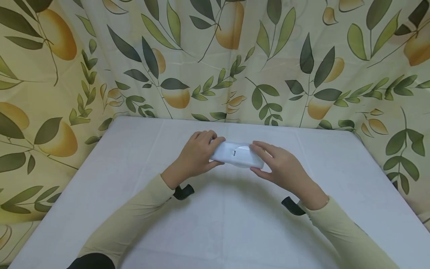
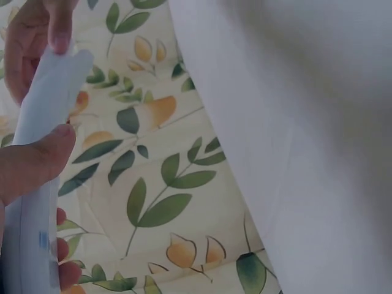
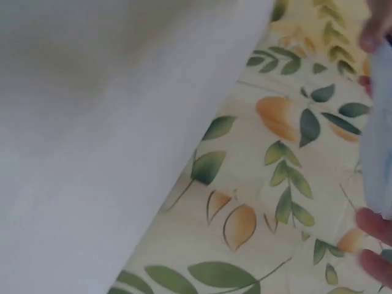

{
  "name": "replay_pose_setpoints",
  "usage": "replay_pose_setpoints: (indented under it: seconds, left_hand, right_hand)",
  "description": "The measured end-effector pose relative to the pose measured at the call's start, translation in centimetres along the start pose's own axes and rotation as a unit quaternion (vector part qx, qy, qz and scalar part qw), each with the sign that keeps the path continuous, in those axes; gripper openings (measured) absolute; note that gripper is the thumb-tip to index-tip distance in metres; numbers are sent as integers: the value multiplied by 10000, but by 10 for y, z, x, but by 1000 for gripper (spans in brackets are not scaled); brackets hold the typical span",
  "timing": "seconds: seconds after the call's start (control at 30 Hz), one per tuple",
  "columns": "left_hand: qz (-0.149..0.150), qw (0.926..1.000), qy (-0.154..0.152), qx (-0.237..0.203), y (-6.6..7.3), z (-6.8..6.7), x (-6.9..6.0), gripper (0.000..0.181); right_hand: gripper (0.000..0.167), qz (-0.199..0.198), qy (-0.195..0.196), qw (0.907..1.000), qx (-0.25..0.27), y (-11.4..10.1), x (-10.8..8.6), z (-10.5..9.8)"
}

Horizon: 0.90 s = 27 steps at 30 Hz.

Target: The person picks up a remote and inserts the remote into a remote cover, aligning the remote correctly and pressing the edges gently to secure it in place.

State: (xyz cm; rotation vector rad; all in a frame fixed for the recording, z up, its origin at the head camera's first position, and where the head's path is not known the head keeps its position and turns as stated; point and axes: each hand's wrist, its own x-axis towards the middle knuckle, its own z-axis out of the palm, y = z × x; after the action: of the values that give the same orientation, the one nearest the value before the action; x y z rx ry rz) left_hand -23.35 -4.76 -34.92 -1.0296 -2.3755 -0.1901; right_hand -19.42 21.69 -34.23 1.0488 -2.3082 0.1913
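A white oblong pack (image 1: 242,156) with a small dark mark on its face is held up over the table. Its exact kind cannot be told; the right end looks like loose, thin wrapping. My left hand (image 1: 197,154) grips the left end, thumb on one side and fingers round the other. At the right end, my right hand (image 1: 285,164) pinches the edge between thumb and fingers. In the left wrist view the pack (image 2: 43,116) runs lengthwise between both hands, with a small bluish patch low on its side. Only a pale strip of the pack (image 3: 375,153) shows in the right wrist view.
A white-covered table (image 1: 215,224) lies beneath both hands. Behind and beside it hangs a curtain (image 1: 188,59) printed with leaves and orange fruit. Dark wrist-worn pieces (image 1: 184,192) jut from below both sleeves, and a black rounded shape (image 1: 92,260) shows at the lower left.
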Motion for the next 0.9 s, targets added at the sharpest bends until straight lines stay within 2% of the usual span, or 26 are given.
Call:
replay_pose_setpoints:
  seconds: [0.13,0.27,0.37,0.57,0.77,0.83,0.9]
  left_hand:
    - [-253,9997,-34,-70,6,0,-1,59]
    - [-499,9986,-48,-152,14,0,2,58]
    - [-646,9977,-2,-184,20,0,4,58]
    - [-967,9942,132,-447,31,-2,5,57]
    - [-1466,9853,269,-836,42,1,3,58]
    - [-1651,9816,324,-900,45,2,2,58]
    - [-1807,9785,414,-906,47,3,1,58]
  right_hand:
    - [34,-640,566,9953,-457,-3,-1,5]
    - [34,-1178,1027,9850,-732,-10,3,12]
    - [29,-1425,1339,9768,-877,-14,7,16]
    - [20,-1611,2209,9592,-722,-15,9,24]
    - [17,-1691,3062,9347,-634,-12,9,33]
    - [18,-1685,3117,9330,-626,-12,10,34]
    - [18,-1661,3041,9360,-619,-12,11,35]
